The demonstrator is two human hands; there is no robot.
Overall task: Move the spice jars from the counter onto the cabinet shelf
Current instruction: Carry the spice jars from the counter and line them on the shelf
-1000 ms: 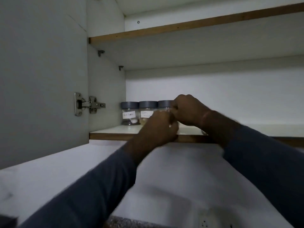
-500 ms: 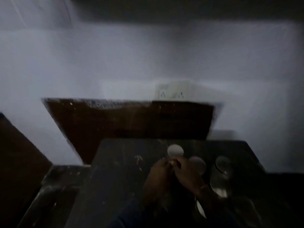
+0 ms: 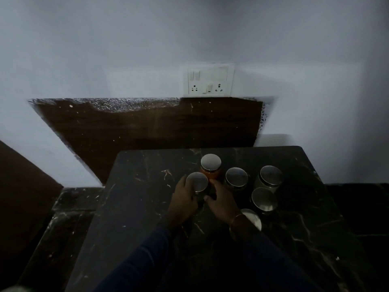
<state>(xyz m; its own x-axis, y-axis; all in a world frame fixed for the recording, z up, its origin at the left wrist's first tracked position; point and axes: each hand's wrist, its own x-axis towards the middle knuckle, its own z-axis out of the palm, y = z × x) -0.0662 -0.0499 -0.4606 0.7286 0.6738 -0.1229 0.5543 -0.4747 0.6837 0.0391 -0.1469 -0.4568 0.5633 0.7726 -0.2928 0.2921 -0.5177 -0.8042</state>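
Nearest to me, the dark L sleeve runs up from the bottom edge to the L hand, w/ the R hand alongside, both low over the dark marble worktop. Step in hand, as I read it: grabbing the next jar off the worktop for a trip to the cabinet shelf, which is out of view here. The target jar stands upright btw the two hands, silver lid up. The L fingers curl round its left side just under the lid rim. The R thumb sits on its near side and the R fingers go round the right, so both hands are closed on it, not spread. Jar body is mostly hidden and the light is poor, so I can't tell contents. Next move prob calls for a straight-up lift: the orange jar stands just behind, touching or nearly, can't tell which, and a tilt could knock it. Also waiting: the wrist-side jar, half hidden by the R wrist, the near-right jar, the middle jar and the far-right jar. Six on the worktop, so I judge several trips remain. Beyond: brown backsplash, then a white socket plate on the wall.
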